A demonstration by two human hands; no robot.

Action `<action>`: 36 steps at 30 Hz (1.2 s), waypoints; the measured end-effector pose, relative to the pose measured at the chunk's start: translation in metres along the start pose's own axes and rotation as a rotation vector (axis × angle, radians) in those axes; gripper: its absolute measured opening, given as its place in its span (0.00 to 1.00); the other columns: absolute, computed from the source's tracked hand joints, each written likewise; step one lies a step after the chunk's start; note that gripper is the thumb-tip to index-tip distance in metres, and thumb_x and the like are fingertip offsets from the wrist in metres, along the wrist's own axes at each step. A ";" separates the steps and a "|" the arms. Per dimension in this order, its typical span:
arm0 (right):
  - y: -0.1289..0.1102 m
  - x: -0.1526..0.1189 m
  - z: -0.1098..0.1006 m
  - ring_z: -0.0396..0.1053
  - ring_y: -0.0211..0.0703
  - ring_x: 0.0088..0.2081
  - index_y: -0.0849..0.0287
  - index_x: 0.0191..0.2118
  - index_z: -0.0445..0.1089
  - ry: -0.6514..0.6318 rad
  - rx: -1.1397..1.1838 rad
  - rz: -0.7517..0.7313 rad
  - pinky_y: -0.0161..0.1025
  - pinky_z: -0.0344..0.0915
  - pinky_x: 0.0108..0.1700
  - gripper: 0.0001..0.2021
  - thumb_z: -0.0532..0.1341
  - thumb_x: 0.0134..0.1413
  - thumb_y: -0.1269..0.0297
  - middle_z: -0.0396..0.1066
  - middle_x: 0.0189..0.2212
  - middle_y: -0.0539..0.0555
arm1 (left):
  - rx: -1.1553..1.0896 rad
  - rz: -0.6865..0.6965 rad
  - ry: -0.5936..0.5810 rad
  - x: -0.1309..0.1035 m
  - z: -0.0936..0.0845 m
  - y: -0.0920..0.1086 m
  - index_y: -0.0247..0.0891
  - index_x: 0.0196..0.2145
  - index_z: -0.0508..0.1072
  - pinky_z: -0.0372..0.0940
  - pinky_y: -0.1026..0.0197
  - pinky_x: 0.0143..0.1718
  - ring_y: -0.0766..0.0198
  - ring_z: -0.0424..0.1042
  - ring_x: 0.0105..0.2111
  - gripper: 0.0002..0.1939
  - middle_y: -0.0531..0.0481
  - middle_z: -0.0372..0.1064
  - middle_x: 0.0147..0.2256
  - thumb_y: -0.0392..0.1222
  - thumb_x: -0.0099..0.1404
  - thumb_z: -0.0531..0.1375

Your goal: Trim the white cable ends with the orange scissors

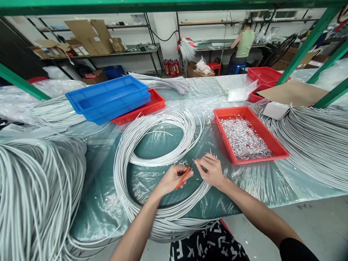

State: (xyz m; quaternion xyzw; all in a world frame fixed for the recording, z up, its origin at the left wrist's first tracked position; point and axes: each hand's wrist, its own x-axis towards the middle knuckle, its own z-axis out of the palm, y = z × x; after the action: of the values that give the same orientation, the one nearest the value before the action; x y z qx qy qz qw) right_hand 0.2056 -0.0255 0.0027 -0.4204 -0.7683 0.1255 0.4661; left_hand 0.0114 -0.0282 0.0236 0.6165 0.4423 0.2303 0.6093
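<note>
My left hand (174, 178) grips a thin orange-handled tool (182, 178), its tip pointing up and right toward my right hand (212, 170). My right hand pinches something small at the tool's tip, too small to identify. Both hands hover over a large coil of thin white cables (152, 145) lying on the plastic-covered green table (108, 203). A red tray (274, 145) holding several small silvery metal pieces (244, 139) sits just right of my right hand. A few silvery bits lie scattered on the plastic near my hands.
Blue trays (108, 96) are stacked on a red tray (157, 103) at the back left. Thick bundles of white cable lie at the left (35, 188) and right (315, 141). More red trays (262, 74) and cardboard (293, 92) sit far right. A seated person (244, 41) works at a distant bench.
</note>
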 end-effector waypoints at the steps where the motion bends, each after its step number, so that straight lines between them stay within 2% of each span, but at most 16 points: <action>1: -0.001 0.000 0.000 0.60 0.43 0.27 0.55 0.26 0.70 0.011 0.024 0.009 0.41 0.59 0.33 0.13 0.57 0.63 0.65 0.69 0.21 0.53 | -0.008 0.020 0.001 0.000 -0.001 -0.001 0.33 0.22 0.66 0.54 0.70 0.18 0.72 0.60 0.17 0.23 0.56 0.60 0.18 0.56 0.58 0.64; 7: -0.011 0.002 -0.001 0.62 0.41 0.25 0.57 0.30 0.70 0.046 0.189 0.098 0.38 0.58 0.29 0.09 0.59 0.62 0.66 0.67 0.22 0.51 | -0.041 0.154 0.050 0.002 -0.004 -0.003 0.30 0.29 0.73 0.56 0.68 0.23 0.72 0.58 0.22 0.18 0.55 0.60 0.22 0.51 0.59 0.65; 12: -0.014 -0.001 0.001 0.61 0.39 0.25 0.57 0.29 0.68 -0.074 0.233 0.088 0.37 0.58 0.30 0.10 0.57 0.63 0.67 0.65 0.22 0.50 | -0.075 0.233 0.294 0.004 -0.004 -0.001 0.31 0.29 0.75 0.58 0.68 0.25 0.71 0.60 0.23 0.15 0.53 0.65 0.24 0.47 0.54 0.69; 14: -0.014 -0.003 0.003 0.61 0.39 0.25 0.57 0.29 0.67 -0.116 0.232 0.064 0.37 0.58 0.30 0.10 0.57 0.63 0.67 0.66 0.22 0.50 | -0.081 0.258 0.348 0.003 -0.004 0.000 0.32 0.28 0.75 0.58 0.68 0.25 0.71 0.61 0.23 0.14 0.53 0.66 0.24 0.46 0.53 0.70; 20: -0.011 -0.004 0.004 0.59 0.38 0.25 0.58 0.31 0.67 -0.132 0.223 -0.009 0.36 0.58 0.30 0.08 0.56 0.63 0.69 0.65 0.23 0.50 | -0.057 0.273 0.317 0.002 -0.004 -0.002 0.32 0.27 0.76 0.60 0.68 0.26 0.71 0.60 0.21 0.10 0.55 0.65 0.20 0.41 0.53 0.70; 24: -0.010 -0.004 0.003 0.60 0.37 0.25 0.58 0.32 0.67 -0.166 0.222 0.023 0.35 0.58 0.30 0.08 0.56 0.63 0.68 0.65 0.23 0.49 | -0.018 0.280 0.328 0.001 -0.004 -0.005 0.32 0.31 0.77 0.62 0.68 0.28 0.70 0.64 0.24 0.09 0.52 0.70 0.24 0.40 0.54 0.69; 28: -0.012 -0.003 0.003 0.59 0.37 0.25 0.59 0.32 0.68 -0.179 0.243 0.043 0.35 0.57 0.30 0.09 0.56 0.63 0.66 0.64 0.23 0.49 | 0.001 0.278 0.333 0.001 -0.003 -0.004 0.32 0.32 0.77 0.61 0.68 0.28 0.70 0.64 0.24 0.07 0.52 0.69 0.24 0.39 0.55 0.67; 31: -0.013 -0.001 0.003 0.58 0.36 0.25 0.60 0.32 0.69 -0.208 0.354 0.149 0.34 0.56 0.29 0.10 0.56 0.64 0.63 0.64 0.23 0.49 | 0.006 0.280 0.335 0.000 -0.003 -0.001 0.32 0.30 0.76 0.60 0.68 0.27 0.71 0.62 0.23 0.06 0.54 0.68 0.23 0.38 0.56 0.67; 36: -0.007 0.004 0.003 0.56 0.33 0.20 0.62 0.30 0.71 -0.423 0.739 0.461 0.32 0.53 0.23 0.20 0.55 0.62 0.49 0.58 0.19 0.46 | 0.046 0.291 0.357 -0.001 -0.004 0.001 0.32 0.29 0.75 0.61 0.68 0.29 0.71 0.63 0.24 0.04 0.54 0.68 0.23 0.35 0.55 0.66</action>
State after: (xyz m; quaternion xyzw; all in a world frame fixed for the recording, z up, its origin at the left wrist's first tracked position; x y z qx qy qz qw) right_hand 0.1981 -0.0259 0.0075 -0.3511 -0.6370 0.5727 0.3781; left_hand 0.0080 -0.0269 0.0249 0.6371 0.4546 0.4111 0.4674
